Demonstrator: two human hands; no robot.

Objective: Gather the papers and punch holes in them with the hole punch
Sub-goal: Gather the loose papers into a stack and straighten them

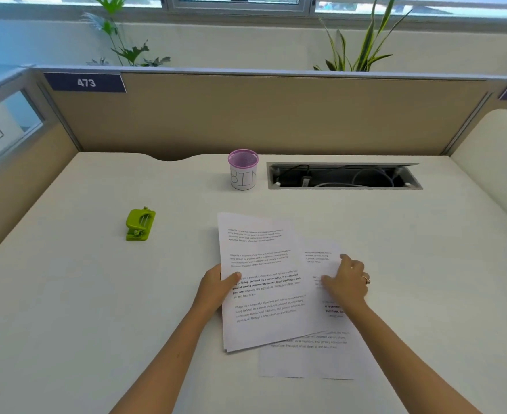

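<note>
Both forearms are reaching forward. The left hand (pixel 216 286) is pinching with its thumb on top. The right hand (pixel 346 280) is pressing down, fingers spread.

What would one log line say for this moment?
step: gathering | left hand: gripping top papers | right hand: on lower sheet | hole punch: untouched

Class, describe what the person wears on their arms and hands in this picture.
Both forearms are bare, with no sleeves in view. The right hand wears a ring on one finger. The left hand shows no ring, watch or glove.
</note>
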